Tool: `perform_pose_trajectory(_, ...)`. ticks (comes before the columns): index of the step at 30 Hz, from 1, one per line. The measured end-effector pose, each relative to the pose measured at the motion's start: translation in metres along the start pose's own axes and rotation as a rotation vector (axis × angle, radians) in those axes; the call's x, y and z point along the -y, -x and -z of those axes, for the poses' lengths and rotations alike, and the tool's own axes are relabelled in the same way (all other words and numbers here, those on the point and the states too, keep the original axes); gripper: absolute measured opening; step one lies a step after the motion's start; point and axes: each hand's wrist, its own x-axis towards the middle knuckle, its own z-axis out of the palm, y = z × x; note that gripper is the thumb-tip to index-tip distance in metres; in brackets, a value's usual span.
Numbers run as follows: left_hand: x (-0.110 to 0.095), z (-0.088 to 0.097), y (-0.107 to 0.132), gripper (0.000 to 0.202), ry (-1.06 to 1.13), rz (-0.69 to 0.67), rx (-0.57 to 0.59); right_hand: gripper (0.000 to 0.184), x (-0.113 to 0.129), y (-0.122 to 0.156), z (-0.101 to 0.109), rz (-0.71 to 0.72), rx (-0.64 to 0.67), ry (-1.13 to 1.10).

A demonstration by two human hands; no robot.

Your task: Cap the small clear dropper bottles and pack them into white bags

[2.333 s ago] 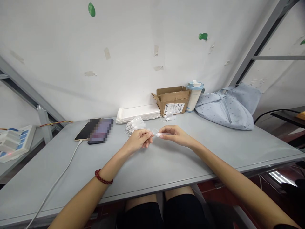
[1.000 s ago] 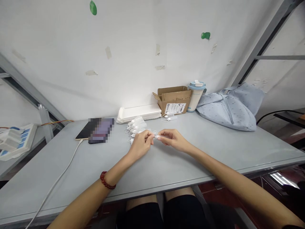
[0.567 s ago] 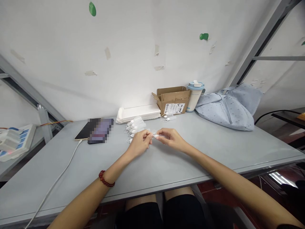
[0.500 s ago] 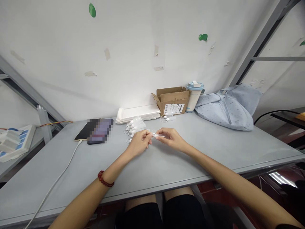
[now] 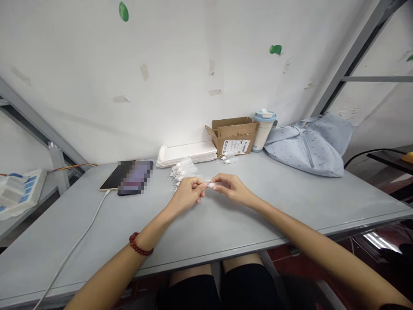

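Note:
Both hands meet over the table just in front of a pile of small clear tags (image 5: pixel 184 167) with white caps and thin white loops. My left hand (image 5: pixel 187 192) is closed, its thumb and forefinger pinched on the thin white loop (image 5: pixel 208 179) of one such piece. Between the thumb and fingers of my right hand (image 5: pixel 235 187) is the white-capped end of the same small tag (image 5: pixel 212 184). Its far part is hidden by my fingers. A few similar clear tags (image 5: pixel 231 159) lie apart, before the cardboard box.
Against the wall stand a stack of white envelopes (image 5: pixel 187 153), an open cardboard box (image 5: pixel 237 134) and a lidded cup (image 5: pixel 263 133). A pale blue cloth bag (image 5: pixel 306 148) lies right. Two phones (image 5: pixel 111 177) rest left, with a white cable (image 5: pixel 80 239) running to the table's front edge.
My hands stay close together over nearly the same spot. The held piece has turned slightly between the fingers, and its loop shows more clearly now.

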Motion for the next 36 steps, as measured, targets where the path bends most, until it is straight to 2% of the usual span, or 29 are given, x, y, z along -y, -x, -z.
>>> perform_pose_trajectory(6, 0.004, -0.002, 0.000, 0.026, -0.013, -0.002, 0.004, 0.023, -0.001, 0.000, 0.001, -0.004, 0.007, -0.009)
perform_pose_trajectory(10, 0.007, 0.004, -0.006, 0.026, -0.016, -0.043, 0.015, 0.028, -0.003, -0.007, 0.004, -0.028, 0.037, 0.002)
perform_pose_trajectory(13, 0.009, 0.018, -0.012, 0.023, -0.035, -0.059, -0.097, 0.032, -0.015, -0.014, 0.012, -0.040, -0.014, 0.103)
perform_pose_trajectory(17, 0.014, 0.045, -0.020, 0.022, -0.026, -0.041, -0.306, 0.030, -0.044, -0.022, 0.034, 0.007, -0.155, 0.427)
perform_pose_trajectory(20, 0.016, 0.059, -0.022, 0.023, -0.027, -0.025, -0.361, 0.030, -0.066, -0.024, 0.050, 0.082, -0.192, 0.655)
perform_pose_trajectory(23, 0.016, 0.063, -0.022, 0.021, -0.050, 0.014, -0.338, 0.037, -0.080, -0.026, 0.060, 0.081, -0.200, 0.781)
perform_pose_trajectory(27, 0.011, 0.063, -0.020, 0.021, -0.088, 0.050, -0.296, 0.044, -0.088, -0.026, 0.063, 0.005, -0.139, 0.885)
perform_pose_trajectory(31, 0.008, 0.065, -0.018, 0.026, -0.183, 0.084, -0.212, 0.045, -0.088, -0.026, 0.063, -0.045, -0.111, 0.947)
perform_pose_trajectory(36, 0.017, 0.068, -0.020, 0.030, -0.260, 0.110, -0.152, 0.043, -0.082, -0.026, 0.063, -0.123, -0.147, 0.999)
